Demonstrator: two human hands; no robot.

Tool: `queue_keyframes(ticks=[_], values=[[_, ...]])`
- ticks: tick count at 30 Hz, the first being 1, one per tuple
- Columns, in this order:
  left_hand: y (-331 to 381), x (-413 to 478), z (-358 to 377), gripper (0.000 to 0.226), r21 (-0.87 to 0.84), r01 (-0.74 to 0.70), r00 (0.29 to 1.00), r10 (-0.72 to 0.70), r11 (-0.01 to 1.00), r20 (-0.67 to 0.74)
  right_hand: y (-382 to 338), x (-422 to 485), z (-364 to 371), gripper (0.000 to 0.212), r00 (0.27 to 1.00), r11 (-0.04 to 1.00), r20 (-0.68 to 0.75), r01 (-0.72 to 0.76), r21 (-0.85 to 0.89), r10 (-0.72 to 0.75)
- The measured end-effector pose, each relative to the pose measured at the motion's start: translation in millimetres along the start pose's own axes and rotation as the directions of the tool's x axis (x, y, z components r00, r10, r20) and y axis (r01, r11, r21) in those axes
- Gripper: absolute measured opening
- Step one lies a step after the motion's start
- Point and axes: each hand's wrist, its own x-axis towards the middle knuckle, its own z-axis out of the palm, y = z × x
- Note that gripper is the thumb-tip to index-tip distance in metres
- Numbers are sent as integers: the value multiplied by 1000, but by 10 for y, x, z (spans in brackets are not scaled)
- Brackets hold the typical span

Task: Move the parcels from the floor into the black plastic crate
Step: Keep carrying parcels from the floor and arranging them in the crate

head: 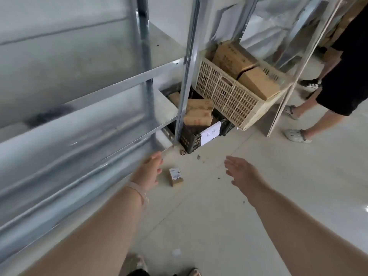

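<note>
- Both hands reach out over the floor (219,216), fingers straight and holding nothing: left hand (148,173) just beside the parcel (176,177), right hand (242,172) well apart from it.
- Parcel lies on the floor, short of the black crate (190,139).
- Crate sits under the shelf (99,124), holding brown boxes (198,114).
- Beige crate (229,96) sits above it.

A thin, pale bracelet (140,192) is worn on the left wrist. The left forearm (103,226) and right forearm (298,228) are left bare.
</note>
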Motion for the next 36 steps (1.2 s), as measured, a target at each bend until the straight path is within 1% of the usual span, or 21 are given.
queue_keyframes(ticks=[3, 5, 6, 8, 10, 11, 14, 17, 19, 23, 26, 29, 32, 34, 36], values=[[-112, 503, -82, 39, -19, -12, 998, 11, 1000, -67, 66, 535, 216, 36, 996, 996, 84, -7, -84, 14], [-209, 943, -121, 51, 3, -17, 994, 17, 1000, -109, 147, 867, 381, 37, 992, 991, 123, -22, -135, 39], [-262, 1186, -115, 53, 14, -13, 992, 14, 1000, -122, 199, 1047, 463, 37, 990, 987, 132, -21, -161, 43], [-397, 1711, -68, 50, 35, -16, 991, 21, 999, -130, 345, 1480, 641, 36, 989, 980, 142, 1, -199, 28], [-594, 2253, 1, 57, 57, 1, 991, 7, 998, -132, 504, 1956, 859, 33, 990, 972, 141, 7, -236, 27], [-700, 2506, 43, 56, 56, 6, 992, 2, 998, -123, 614, 2215, 989, 33, 989, 964, 145, 10, -267, 30], [-1146, 3250, 146, 50, 37, 13, 991, -8, 999, -135, 1063, 3021, 1407, 38, 982, 924, 182, 29, -381, 45], [-1803, 3957, 247, 40, 25, 39, 982, -33, 999, -187, 1636, 3812, 1862, 47, 962, 867, 266, 76, -493, 67], [-2345, 4403, 302, 43, 6, 82, 972, -78, 997, -221, 2076, 4245, 2139, 54, 949, 841, 300, 81, -535, 99], [-3218, 5222, 345, 46, 33, 169, 954, -155, 985, -257, 2963, 4888, 2656, 58, 900, 826, 393, 71, -559, 189], [-3613, 5719, 447, 47, 73, 207, 950, -182, 976, -255, 3356, 5325, 3026, 55, 897, 850, 392, 36, -526, 205], [-3886, 6047, 622, 51, 149, 248, 949, -209, 957, -237, 3574, 5678, 3384, 60, 893, 881, 398, 4, -473, 210], [-4097, 6182, 790, 50, 192, 293, 952, -267, 937, -150, 3705, 5757, 3652, 67, 846, 901, 454, -68, -428, 280], [-4173, 6168, 859, 43, 156, 317, 944, -296, 936, -144, 3740, 5687, 3716, 67, 823, 908, 477, -104, -407, 308], [-4192, 6100, 871, 41, 100, 311, 943, -294, 945, -154, 3729, 5609, 3667, 62, 836, 920, 453, -143, -364, 309]])
